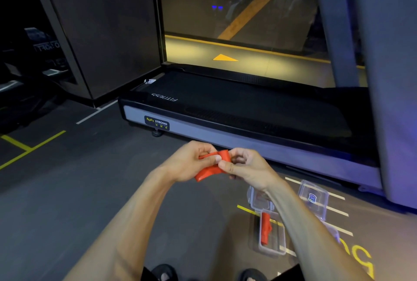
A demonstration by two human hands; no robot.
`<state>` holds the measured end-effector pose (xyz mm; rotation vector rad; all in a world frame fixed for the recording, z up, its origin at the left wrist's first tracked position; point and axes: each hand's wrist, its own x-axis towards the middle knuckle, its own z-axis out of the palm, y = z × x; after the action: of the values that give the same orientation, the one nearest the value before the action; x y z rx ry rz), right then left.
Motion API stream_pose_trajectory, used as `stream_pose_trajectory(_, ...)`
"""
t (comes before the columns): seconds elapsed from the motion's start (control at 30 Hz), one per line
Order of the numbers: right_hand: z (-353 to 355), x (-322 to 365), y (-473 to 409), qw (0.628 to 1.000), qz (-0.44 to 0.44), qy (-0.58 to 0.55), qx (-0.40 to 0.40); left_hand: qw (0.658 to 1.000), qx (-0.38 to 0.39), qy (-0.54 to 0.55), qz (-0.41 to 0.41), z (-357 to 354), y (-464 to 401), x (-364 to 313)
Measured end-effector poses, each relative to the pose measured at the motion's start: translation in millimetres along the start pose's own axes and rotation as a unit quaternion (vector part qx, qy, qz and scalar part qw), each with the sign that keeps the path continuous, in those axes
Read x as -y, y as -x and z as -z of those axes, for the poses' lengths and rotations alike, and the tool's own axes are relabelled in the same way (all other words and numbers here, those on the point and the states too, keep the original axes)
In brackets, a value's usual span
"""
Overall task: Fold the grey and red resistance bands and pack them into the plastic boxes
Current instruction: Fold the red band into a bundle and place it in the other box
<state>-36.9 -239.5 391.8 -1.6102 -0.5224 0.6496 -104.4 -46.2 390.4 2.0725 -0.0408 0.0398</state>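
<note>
Two bare hands meet above the dark floor, both holding one red resistance band. Left hand: thumb and curled fingers form a closed grip on the band's folded upper part. Right hand: fingertips pinch the band just beside the left thumb. Below the right forearm, an open clear plastic box lies on the floor with a second red band inside. Another clear plastic box stands near it, apparently open. A treadmill lies beyond the hands.
</note>
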Motion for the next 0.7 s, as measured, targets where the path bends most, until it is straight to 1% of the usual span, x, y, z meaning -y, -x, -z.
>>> stream_pose_trajectory(0.1,3.0,1.1,1.0,0.999,-0.015,-0.030,0.035,1.000,-0.010,-0.011,0.011,2.7,0.1,1.2)
stream_pose_trajectory(0.17,6.2,0.1,0.4,0.998,-0.027,-0.039,0.043,1.000,-0.013,-0.016,0.015,4.0,0.8,1.8)
stream_pose_trajectory(0.33,9.0,-0.9,-0.9,0.999,-0.027,-0.025,0.005,0.999,-0.015,-0.020,0.030,4.0,0.5,5.9)
stream_pose_trajectory(0.43,8.2,-2.0,-2.1,1.000,-0.021,-0.019,-0.012,1.000,-0.006,0.007,0.026,2.3,0.3,4.2)
stream_pose_trajectory(0.7,3.6,-6.5,-5.4,1.000,-0.022,-0.005,-0.001,0.999,0.005,0.029,0.010,-1.4,-0.7,0.2)
